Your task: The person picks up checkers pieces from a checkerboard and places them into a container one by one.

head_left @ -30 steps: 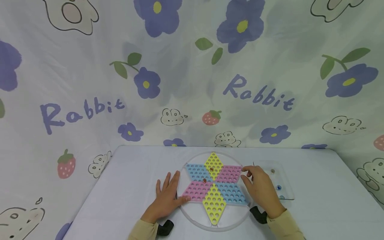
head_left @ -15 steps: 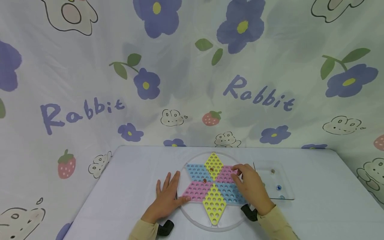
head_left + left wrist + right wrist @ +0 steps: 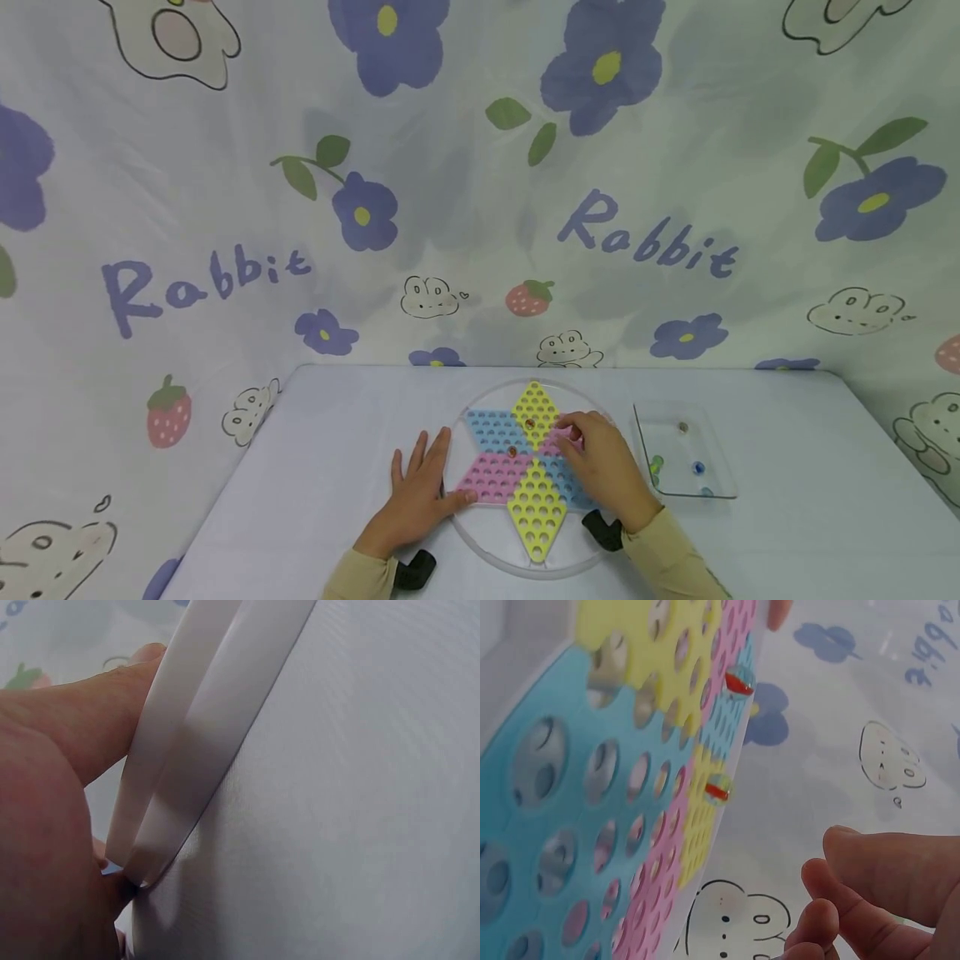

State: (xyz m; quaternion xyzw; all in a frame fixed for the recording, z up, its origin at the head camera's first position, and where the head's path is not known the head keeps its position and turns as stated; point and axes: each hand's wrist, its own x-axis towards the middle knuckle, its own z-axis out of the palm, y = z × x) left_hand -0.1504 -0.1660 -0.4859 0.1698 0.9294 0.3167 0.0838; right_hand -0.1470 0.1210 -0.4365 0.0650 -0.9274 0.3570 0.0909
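head view: a round clear tray (image 3: 480, 533) holding a star-shaped peg board (image 3: 525, 467) of yellow, blue and pink diamonds lies on a pale table (image 3: 300, 467), in front of a cloth backdrop (image 3: 300, 208) printed with purple flowers, rabbits and the word rabbit. the left hand (image 3: 417, 493) lies flat with fingers straight, thumb touching the tray's left rim and grasping nothing. the right hand (image 3: 600, 467) rests over the board's right pink section, fingers curled down at the holes; i cannot tell whether they pinch anything. two reddish marbles (image 3: 529, 424) sit in holes near the board's centre. a clear square dish (image 3: 712, 492) with a few marbles stands just right of the tray.
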